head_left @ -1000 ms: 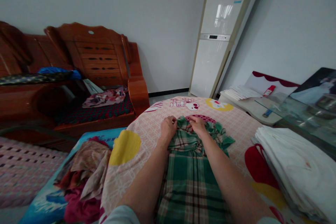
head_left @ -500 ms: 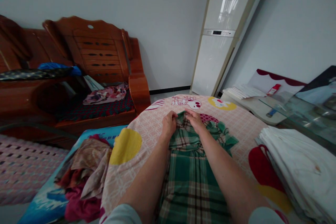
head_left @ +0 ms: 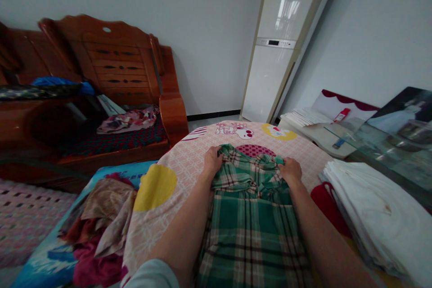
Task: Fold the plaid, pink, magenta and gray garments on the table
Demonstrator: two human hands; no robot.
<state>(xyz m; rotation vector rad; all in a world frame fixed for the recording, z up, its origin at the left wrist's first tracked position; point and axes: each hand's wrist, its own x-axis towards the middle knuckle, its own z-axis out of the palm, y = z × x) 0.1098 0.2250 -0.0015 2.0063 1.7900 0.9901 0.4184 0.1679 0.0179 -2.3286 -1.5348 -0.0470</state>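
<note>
L hand (head_left: 212,160), R hand (head_left: 291,170) on garment (head_left: 248,229) (grn).

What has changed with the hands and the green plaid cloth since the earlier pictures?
The right hand moved rightward from beside the left hand, and holds the far right corner of the plaid cloth. Its far edge is spread wider. Left hand and white pile stayed.

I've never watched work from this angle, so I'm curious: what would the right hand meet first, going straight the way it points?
The green plaid cloth, whose far right corner the right hand touches. Beyond it, the line seems to cross the patterned tablecloth, though depth is unclear.
</note>
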